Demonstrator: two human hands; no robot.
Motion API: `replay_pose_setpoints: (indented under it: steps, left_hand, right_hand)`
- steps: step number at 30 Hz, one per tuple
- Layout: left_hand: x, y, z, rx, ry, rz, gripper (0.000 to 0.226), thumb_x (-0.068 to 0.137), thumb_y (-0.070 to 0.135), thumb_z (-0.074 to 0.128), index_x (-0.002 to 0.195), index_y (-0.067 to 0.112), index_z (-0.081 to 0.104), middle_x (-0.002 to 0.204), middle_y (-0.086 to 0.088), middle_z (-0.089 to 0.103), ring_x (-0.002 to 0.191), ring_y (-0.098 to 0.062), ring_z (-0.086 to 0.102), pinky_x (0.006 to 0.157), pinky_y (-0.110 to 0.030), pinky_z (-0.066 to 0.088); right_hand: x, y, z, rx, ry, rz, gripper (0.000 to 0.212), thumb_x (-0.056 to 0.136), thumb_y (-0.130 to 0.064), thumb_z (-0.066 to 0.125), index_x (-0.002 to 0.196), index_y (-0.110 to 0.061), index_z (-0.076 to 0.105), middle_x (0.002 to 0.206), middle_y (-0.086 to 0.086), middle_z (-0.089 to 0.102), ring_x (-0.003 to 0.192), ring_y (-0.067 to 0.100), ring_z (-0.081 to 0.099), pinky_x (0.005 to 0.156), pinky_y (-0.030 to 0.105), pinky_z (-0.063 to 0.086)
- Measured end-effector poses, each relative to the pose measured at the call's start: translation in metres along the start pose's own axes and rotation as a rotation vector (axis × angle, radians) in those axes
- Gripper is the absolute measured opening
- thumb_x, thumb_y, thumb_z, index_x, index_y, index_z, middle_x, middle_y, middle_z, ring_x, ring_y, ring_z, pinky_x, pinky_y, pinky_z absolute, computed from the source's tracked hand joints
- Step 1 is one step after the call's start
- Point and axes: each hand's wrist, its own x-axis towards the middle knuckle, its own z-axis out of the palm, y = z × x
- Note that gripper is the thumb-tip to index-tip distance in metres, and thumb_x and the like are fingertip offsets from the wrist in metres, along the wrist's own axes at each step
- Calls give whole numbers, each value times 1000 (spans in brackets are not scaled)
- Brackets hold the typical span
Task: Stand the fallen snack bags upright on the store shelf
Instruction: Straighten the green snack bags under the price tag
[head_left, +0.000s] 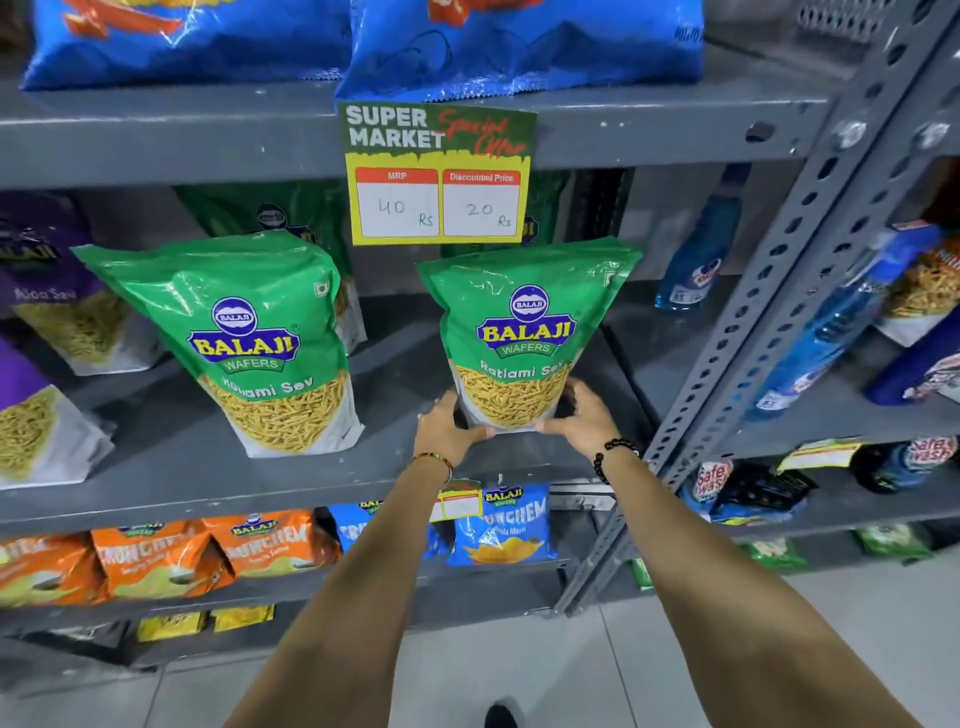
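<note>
Both hands, the left hand (445, 427) and right hand (582, 418), gripped the base of an upright green Ratlami Sev bag (524, 332) on the grey shelf (208, 467).

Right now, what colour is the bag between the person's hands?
Green bag, with a clear window; head view.

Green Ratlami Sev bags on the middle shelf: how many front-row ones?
2: one green Ratlami Sev bag standing left, another held by both hands under the price sign. More partly hidden behind.

Bright, even light; glare streaks the green bags (524, 322), and wide-angle edges bend and blur.
</note>
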Motion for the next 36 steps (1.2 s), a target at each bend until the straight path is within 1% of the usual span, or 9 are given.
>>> replay_pose_setpoints:
  steps: [3,8,14,17,21,24,31,36]
  left_hand:
    - [-3,1,-2,-1,-5,-7,68,68,21,79,127,13,46,131,-11,58,119,-32,53,104,-46,43]
    - [-3,1,-2,10,-18,-14,59,70,22,78,121,8,50,128,-14,59,116,-32,55,103,-45,44]
    - [-3,1,-1,-13,-3,-22,55,72,22,77,119,9,51,127,-12,61,116,-30,56,100,-42,43]
    - [-3,1,-1,-17,1,-21,54,72,22,77,118,9,52,126,-12,62,116,-31,56,100,-43,43]
    - [-4,2,0,-19,6,-26,54,72,22,76,118,9,51,127,-12,61,117,-31,56,102,-45,42]
    - [-4,3,0,-27,9,-30,52,73,21,76,116,8,52,127,-13,62,116,-31,56,102,-46,42]
    - [-4,2,0,-29,9,-30,52,72,22,76,116,9,52,126,-12,63,115,-30,57,101,-46,43]
    - [-4,1,0,-33,4,-31,51,72,21,76,115,8,51,124,-12,63,114,-30,58,100,-46,44]
  right_hand:
    - [-1,1,0,-2,-11,4,82,63,-2,79,136,-14,42,138,7,53,129,22,46,109,38,35]
    - [-2,1,1,-46,12,-9,84,63,-4,80,137,-12,41,140,8,51,130,24,45,111,40,35]
    - [-3,0,0,-39,20,-24,81,64,-3,80,135,-8,42,140,11,52,129,23,46,108,35,34]
    - [-3,1,0,-30,13,-21,81,65,-2,79,136,-7,41,140,12,51,129,24,46,109,36,34]
    - [-3,1,0,-33,7,-11,80,65,-3,79,135,-8,41,139,11,52,128,23,47,105,32,35]
    - [-2,2,-1,-30,7,-8,79,65,-3,79,135,-8,42,138,11,53,128,23,47,105,33,35]
    - [0,4,-1,-24,19,5,76,63,-5,80,131,-10,46,133,10,57,125,23,50,109,41,38]
    - [1,5,-2,-25,13,4,73,63,-4,80,129,-10,48,132,10,58,123,22,51,107,38,38]
